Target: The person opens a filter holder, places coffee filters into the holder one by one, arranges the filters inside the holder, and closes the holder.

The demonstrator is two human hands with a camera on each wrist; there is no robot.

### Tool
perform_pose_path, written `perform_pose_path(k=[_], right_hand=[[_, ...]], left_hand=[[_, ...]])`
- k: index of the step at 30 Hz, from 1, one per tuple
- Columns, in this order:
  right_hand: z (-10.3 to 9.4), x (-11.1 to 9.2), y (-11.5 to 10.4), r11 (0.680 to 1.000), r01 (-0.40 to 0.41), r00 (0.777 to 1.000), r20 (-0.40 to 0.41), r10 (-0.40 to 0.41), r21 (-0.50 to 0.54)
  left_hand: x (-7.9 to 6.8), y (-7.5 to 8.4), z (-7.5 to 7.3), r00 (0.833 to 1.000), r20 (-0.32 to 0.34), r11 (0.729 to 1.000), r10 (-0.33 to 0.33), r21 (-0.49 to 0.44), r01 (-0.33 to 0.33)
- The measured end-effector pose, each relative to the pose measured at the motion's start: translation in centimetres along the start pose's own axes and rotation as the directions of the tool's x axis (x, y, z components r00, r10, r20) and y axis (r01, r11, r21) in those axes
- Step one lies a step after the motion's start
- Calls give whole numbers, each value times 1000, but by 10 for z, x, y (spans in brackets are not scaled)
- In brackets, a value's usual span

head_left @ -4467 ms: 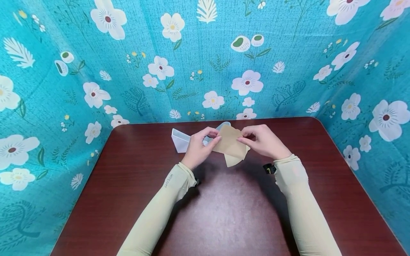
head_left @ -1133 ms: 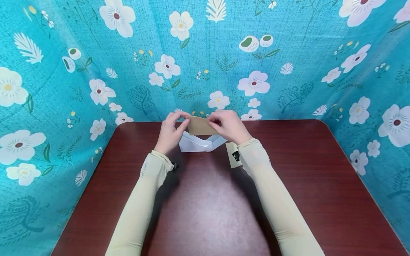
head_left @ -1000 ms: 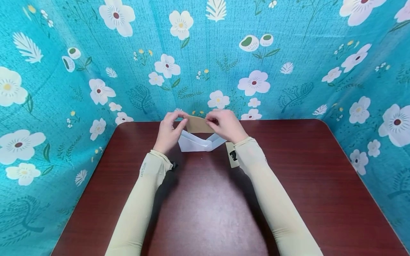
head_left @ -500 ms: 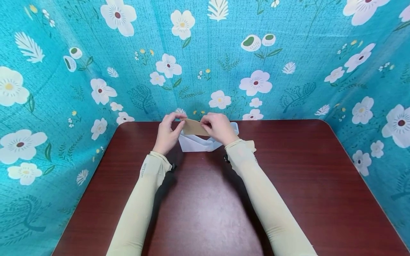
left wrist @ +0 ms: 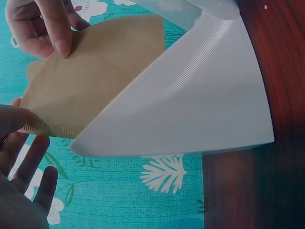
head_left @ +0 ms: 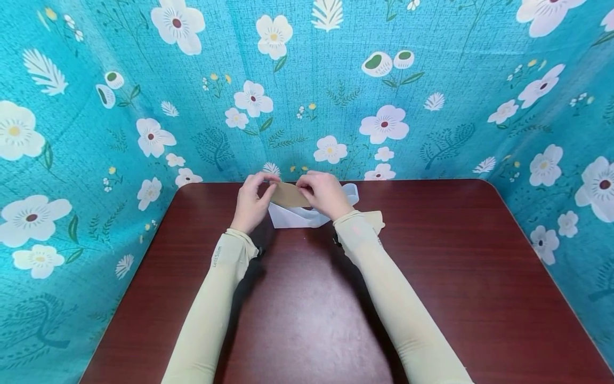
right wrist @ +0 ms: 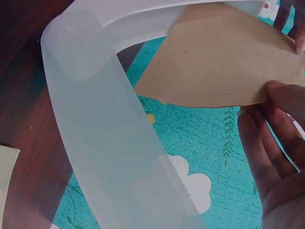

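Observation:
A brown paper coffee filter (head_left: 290,195) is stretched between both hands over an open white plastic case (head_left: 288,217). My left hand (head_left: 250,204) pinches its left end, at the crimped edge in the left wrist view. My right hand (head_left: 327,195) pinches the other end between thumb and fingers. In the left wrist view the filter (left wrist: 100,67) passes behind the slanted wall of the case (left wrist: 190,109). The case's translucent lid (right wrist: 105,129) hangs open on the right, joined at the corner. My right hand partly hides the case and lid in the head view.
More pale brown filters (head_left: 374,218) lie on the dark red table (head_left: 307,298) just right of the case, partly behind my right sleeve. A blue flowered cloth (head_left: 297,85) hangs along the table's back edge and sides.
Several filters were between my hands at first; the others then lay on the table at right. Over the last second the held filter has come down toward the case, my right hand shifting left.

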State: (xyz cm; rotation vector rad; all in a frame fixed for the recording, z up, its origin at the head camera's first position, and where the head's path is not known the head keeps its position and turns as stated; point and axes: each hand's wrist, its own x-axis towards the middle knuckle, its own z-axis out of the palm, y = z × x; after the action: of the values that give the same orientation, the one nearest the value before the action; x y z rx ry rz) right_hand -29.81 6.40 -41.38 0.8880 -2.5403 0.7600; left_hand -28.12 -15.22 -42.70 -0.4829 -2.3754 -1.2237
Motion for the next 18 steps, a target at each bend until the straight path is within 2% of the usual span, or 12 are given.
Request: perform_pose_path(k=[12, 18], right_hand=[[15, 1, 2, 997, -66, 996, 55, 67, -32], [24, 0, 7, 997, -63, 997, 51, 66, -54]], left_hand=[[-6, -13, 6, 999, 15, 999, -31, 32, 30], [-8, -17, 9, 999, 15, 998, -38, 51, 37]])
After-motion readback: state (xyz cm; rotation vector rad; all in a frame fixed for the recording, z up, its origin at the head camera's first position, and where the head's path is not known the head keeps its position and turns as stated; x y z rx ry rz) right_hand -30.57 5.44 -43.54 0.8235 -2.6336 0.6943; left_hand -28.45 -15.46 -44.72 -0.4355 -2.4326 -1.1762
